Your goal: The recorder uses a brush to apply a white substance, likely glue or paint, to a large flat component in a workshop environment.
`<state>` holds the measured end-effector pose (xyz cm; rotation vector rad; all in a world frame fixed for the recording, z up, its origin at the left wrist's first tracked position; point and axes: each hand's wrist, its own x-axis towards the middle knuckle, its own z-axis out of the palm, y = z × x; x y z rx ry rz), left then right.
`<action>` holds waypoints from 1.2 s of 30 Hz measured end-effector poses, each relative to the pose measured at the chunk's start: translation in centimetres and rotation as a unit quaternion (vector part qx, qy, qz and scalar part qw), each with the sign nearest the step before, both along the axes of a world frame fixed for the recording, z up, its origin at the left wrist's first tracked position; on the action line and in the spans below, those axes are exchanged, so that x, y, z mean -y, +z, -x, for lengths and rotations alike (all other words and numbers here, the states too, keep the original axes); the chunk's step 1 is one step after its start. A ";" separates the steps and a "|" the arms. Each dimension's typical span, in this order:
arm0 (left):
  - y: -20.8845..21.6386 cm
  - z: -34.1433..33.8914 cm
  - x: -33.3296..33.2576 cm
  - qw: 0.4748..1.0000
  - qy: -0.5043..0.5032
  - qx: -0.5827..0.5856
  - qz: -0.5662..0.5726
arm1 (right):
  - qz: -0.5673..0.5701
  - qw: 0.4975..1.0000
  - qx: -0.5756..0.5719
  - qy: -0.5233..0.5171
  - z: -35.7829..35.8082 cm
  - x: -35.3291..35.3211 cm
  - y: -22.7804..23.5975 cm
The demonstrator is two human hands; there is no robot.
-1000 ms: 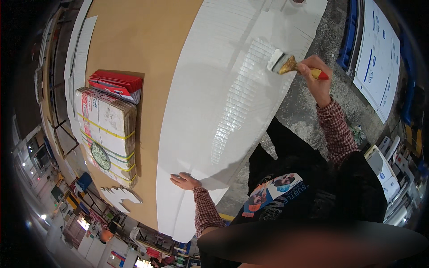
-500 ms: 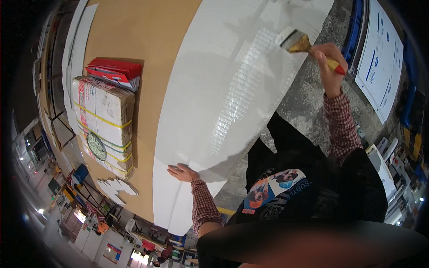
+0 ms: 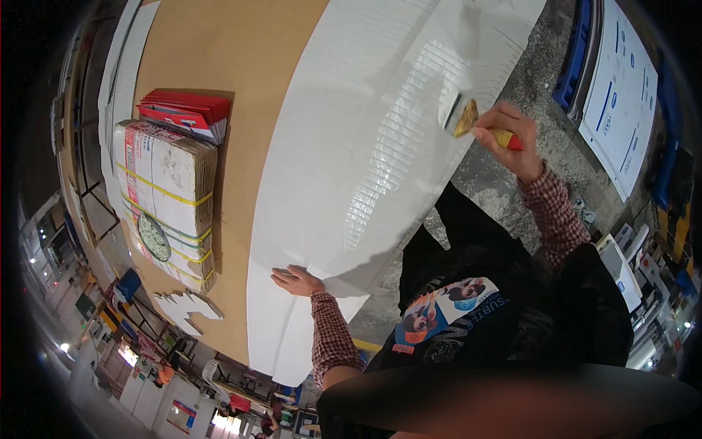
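White corrugated cardboard sheet (image 3: 380, 146) takes a coat along its edge: right hand (image 3: 512, 139) grips a red-handled paintbrush (image 3: 468, 121), fingers closed. Left hand (image 3: 296, 280) lies flat, fingers spread, pinning it to the brown worktable (image 3: 234, 58); the next stroke likely needs steady pressure.

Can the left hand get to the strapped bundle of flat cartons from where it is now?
Probably yes. The left hand rests flat on the white sheet; only open brown tabletop lies between it and the strapped bundle. It would have to let go of the sheet, and the reach looks long.
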<state>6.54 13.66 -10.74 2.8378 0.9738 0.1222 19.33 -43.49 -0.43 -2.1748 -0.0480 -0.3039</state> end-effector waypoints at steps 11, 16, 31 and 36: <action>-0.1 0.2 0.1 1.000 -0.005 0.008 -0.009 | -0.059 0.998 0.035 -0.006 -0.4 -2.6 -0.5; 0.0 0.2 0.1 1.000 -0.011 0.008 -0.010 | -0.026 0.980 0.051 -0.189 -1.4 -2.9 0.0; -0.4 0.5 -0.5 1.000 -0.012 -0.011 -0.027 | -0.010 0.998 0.020 -0.062 3.4 -4.8 -1.7; -0.3 0.7 -0.3 1.000 -0.009 -0.005 -0.022 | -0.046 0.998 0.052 -0.009 2.2 -5.0 0.0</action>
